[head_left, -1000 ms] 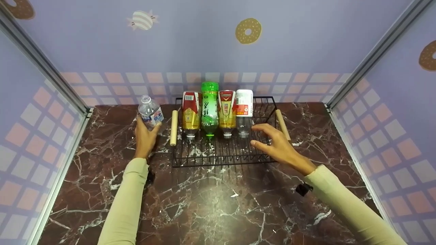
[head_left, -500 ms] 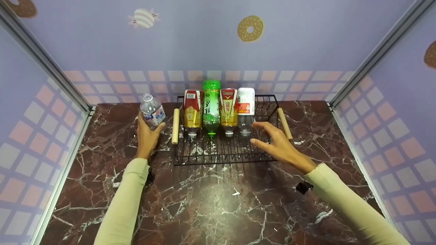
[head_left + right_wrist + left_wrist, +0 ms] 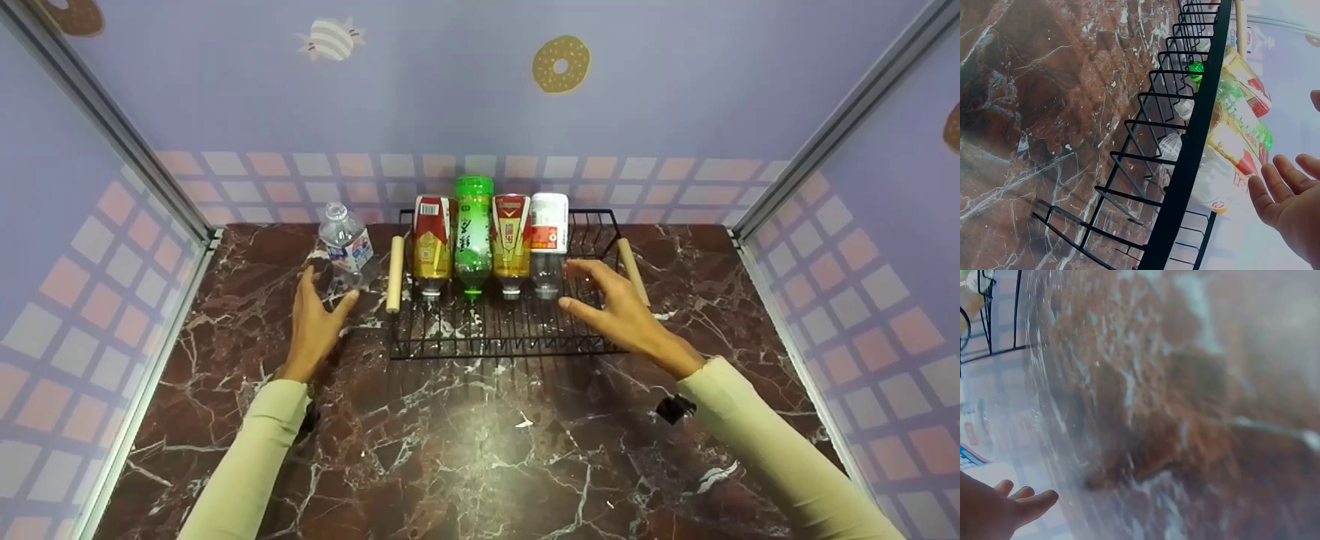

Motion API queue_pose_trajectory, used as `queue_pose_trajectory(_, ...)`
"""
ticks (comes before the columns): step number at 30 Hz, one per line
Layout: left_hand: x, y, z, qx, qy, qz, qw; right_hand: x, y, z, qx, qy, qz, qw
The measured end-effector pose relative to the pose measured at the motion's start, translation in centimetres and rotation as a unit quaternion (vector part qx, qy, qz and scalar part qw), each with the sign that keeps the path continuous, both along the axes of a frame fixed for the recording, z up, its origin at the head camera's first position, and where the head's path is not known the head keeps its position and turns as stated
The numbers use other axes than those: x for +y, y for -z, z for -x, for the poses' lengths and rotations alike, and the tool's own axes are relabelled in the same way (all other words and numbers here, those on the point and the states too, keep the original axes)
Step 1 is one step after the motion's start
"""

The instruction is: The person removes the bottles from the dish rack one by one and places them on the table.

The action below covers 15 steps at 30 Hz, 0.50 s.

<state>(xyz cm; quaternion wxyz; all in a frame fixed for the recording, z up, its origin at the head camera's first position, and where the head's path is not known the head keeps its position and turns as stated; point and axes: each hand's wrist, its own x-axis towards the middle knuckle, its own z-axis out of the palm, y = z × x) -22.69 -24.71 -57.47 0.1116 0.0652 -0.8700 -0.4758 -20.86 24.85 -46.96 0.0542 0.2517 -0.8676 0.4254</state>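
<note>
Plastic bottle (image 3: 349, 249) upright near parted left fingers (image 3: 304, 297)

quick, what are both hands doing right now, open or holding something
Left hand: open, holding nothing, near the clear bottle.
Right hand: open, holding nothing, beside the white-labelled bottle.

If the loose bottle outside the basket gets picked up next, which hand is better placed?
Probably the left hand: it is open, close to the clear bottle. The right hand is toward the other end of the wire basket, by the white-labelled bottle, so it would have to reach across.
</note>
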Motion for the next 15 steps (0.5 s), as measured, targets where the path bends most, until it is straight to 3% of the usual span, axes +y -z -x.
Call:
queue_pose_trajectory(7, 1.2, -1.0, -1.5, 0.023, 0.031, 0.023, 0.999, 0.0, 0.1, 0.1, -0.011, -0.005, -0.008, 0.9999)
queue_pose_trajectory(15, 3.0, -2.0, -3.9, 0.043, 0.092, 0.021, 0.9946, 0.4, 0.0, 0.4, 0.009, 0.008, -0.009, 0.9999)
